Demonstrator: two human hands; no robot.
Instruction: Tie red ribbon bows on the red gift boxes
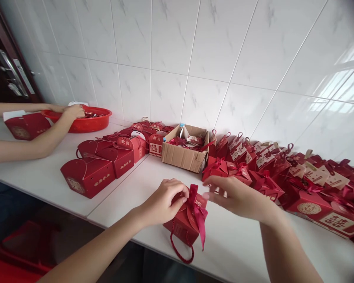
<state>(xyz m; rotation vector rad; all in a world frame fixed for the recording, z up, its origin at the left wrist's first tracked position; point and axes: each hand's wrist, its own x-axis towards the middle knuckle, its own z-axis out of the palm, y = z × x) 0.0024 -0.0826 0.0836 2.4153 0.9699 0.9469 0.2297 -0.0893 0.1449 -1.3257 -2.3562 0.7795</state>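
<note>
A: What is held, and how?

B: The red gift box [184,222] is pinched at its top by the left hand [162,202], whose fingers are closed on the flaps beside the ribbon [199,214]. The right hand [237,196] is kept spread, fingertips just right of the bow, and no contact can be made out.

A: What could be spoiled?

B: The box stands at the edge of the white table [238,243], and its cord handle [179,251] hangs over below the fingers. A loosened pinch might let it be tipped off. The bow (satin, probably slippery) could be snagged and pulled undone.

A: And around?

B: A cardboard box [183,155] is seen beyond the fingertips, under a tiled wall [194,51]. Tied boxes [283,173] are massed right of the right fingers. Far left, a co-worker's hand [72,112] is dipped in a red basin [88,120].
</note>
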